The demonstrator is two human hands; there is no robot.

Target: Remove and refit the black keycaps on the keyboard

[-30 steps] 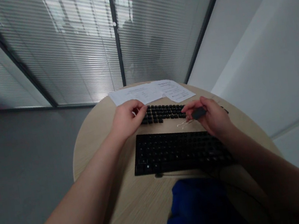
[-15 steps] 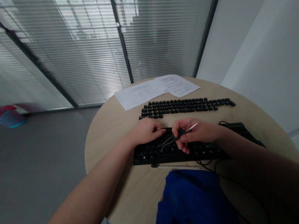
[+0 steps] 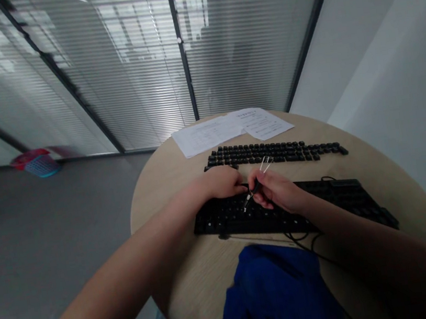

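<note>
A black keyboard [image 3: 237, 222] lies on the round wooden table. My left hand [image 3: 224, 181] is at its upper left edge, fingers curled and the thumb side pressed on the keyboard. My right hand [image 3: 275, 189] is closed round the dark handle of a keycap puller [image 3: 255, 187]. The puller's thin wire prongs point up and away, while its other metal tip points down at the keys left of the hand. Whether that tip touches a key, I cannot tell. My right hand and forearm cover part of the keyboard.
Rows of loose black keycaps [image 3: 275, 152] lie beyond the keyboard. Printed papers [image 3: 209, 134] are at the table's [image 3: 188, 295] far edge. A blue cloth [image 3: 274, 288] lies in front, with a black cable [image 3: 317, 250] beside it. On the floor at left stands a basket [image 3: 41, 165].
My right hand has turned the puller over: the wire prongs that pointed down-left now point up, and the other end faces the keys. My left hand stays at the keyboard's edge. The view has shifted slightly.
</note>
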